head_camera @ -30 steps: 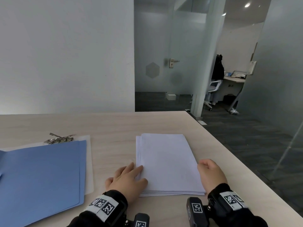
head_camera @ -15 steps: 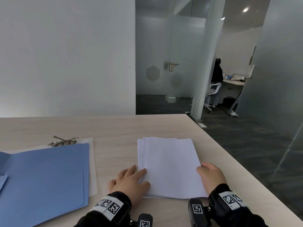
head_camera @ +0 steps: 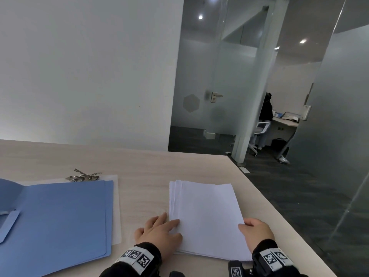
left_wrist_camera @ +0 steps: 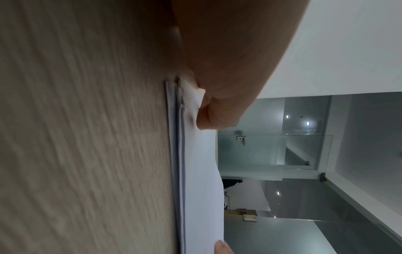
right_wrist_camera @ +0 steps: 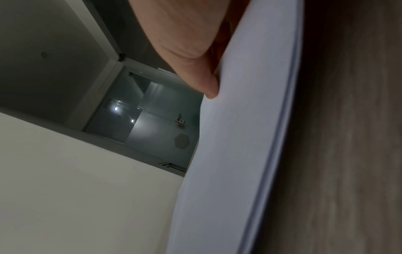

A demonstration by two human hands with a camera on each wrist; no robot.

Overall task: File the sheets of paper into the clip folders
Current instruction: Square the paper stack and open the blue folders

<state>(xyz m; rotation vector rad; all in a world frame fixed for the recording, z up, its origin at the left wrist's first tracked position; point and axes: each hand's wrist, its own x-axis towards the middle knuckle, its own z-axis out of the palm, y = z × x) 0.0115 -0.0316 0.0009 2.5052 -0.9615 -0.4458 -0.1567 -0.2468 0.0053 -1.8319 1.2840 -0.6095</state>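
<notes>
A stack of white paper sheets [head_camera: 205,214] lies on the wooden table [head_camera: 143,168], its top sheets fanned slightly to the right. My left hand [head_camera: 170,226] holds the stack's near left edge; in the left wrist view its thumb [left_wrist_camera: 208,116] presses on the top sheets [left_wrist_camera: 200,171]. My right hand [head_camera: 248,226] grips the near right edge, with the thumb [right_wrist_camera: 208,86] on top of the sheets [right_wrist_camera: 228,154] and the fingers hidden under them. An open blue clip folder [head_camera: 60,216] lies to the left, with a metal clip [head_camera: 83,176] at its far edge.
A pale sheet or second folder [head_camera: 116,206] sticks out under the blue one. The table's right edge [head_camera: 279,212] runs close to my right hand, with dark floor beyond. A white wall and glass partitions stand behind the table.
The top sheets have slid off square with the rest of the stack. My right thumb has come onto the paper, and my left fingers have moved in at the left edge.
</notes>
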